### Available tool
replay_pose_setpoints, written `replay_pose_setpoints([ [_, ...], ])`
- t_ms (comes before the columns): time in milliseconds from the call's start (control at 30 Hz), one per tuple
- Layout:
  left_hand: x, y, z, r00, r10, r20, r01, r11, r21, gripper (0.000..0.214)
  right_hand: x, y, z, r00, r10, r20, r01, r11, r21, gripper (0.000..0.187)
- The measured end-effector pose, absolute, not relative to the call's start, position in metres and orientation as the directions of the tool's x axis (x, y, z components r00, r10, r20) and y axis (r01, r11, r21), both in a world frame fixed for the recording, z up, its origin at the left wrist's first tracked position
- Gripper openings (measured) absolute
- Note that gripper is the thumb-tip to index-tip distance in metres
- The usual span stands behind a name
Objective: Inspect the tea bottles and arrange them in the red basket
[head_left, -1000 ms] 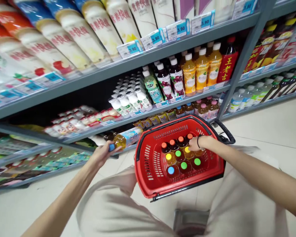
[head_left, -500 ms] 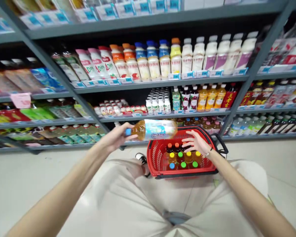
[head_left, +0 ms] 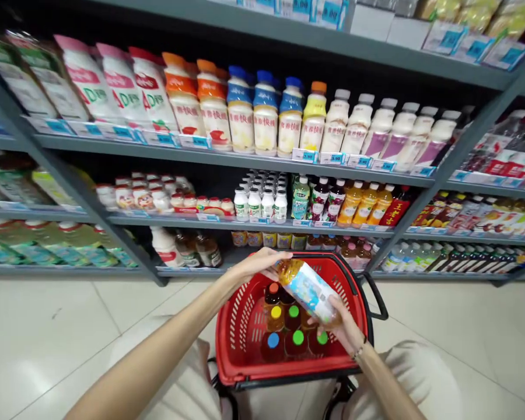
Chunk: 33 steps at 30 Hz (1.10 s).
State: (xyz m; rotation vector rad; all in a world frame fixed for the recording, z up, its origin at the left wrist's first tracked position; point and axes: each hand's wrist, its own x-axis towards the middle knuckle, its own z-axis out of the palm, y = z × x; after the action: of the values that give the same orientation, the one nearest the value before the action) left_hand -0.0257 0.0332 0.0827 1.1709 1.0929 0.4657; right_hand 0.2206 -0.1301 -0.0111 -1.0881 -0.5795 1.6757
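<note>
Between my hands, a drink bottle with amber liquid and a blue-and-white label lies tilted above the basket. My left hand grips its neck end, hiding the cap. My right hand is wrapped round its base end. Below is a red shopping basket with slotted walls and a black handle folded out at the right. Inside it stand several bottles of dark and amber drink; a blue-capped bottle and a green-capped bottle are in the near row. The held bottle covers part of the far rows.
Shelves of drinks rise behind the basket. A shelf edge carries white milk-drink bottles and price tags. Small white bottles and orange juice bottles stand lower. Pale floor tiles and my knees flank the basket.
The bottle has moved from left of the basket to above it and tilted downward to the right. My right hand, open before, has closed on its base end. The view has moved closer to the shelves.
</note>
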Motion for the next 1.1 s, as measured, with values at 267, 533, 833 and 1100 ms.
replay_pose_setpoints([
  [267, -0.012, 0.065, 0.025, 0.429, 0.89, -0.157, -0.134, 0.235, 0.963, 0.07, 0.216, -0.056, 0.004, 0.077, 0.925, -0.371, -0.435, -0.304, -0.848, 0.072],
  [533, -0.007, 0.057, -0.01, 0.337, 0.929, -0.154, -0.365, 0.28, 0.888, 0.098, 0.192, -0.044, -0.021, 0.026, 0.891, -0.454, -0.374, -0.412, -0.831, 0.073],
  [833, 0.007, 0.039, -0.015, 0.338, 0.917, -0.214, -0.302, 0.321, 0.898, 0.098, 0.177, -0.061, -0.035, 0.012, 0.967, -0.255, -0.174, -0.25, -0.953, 0.075],
  [1100, 0.017, 0.028, -0.021, 0.402, 0.893, -0.203, -0.221, 0.31, 0.925, 0.092, 0.181, -0.073, -0.038, -0.011, 0.948, -0.317, -0.109, -0.317, -0.942, 0.06],
])
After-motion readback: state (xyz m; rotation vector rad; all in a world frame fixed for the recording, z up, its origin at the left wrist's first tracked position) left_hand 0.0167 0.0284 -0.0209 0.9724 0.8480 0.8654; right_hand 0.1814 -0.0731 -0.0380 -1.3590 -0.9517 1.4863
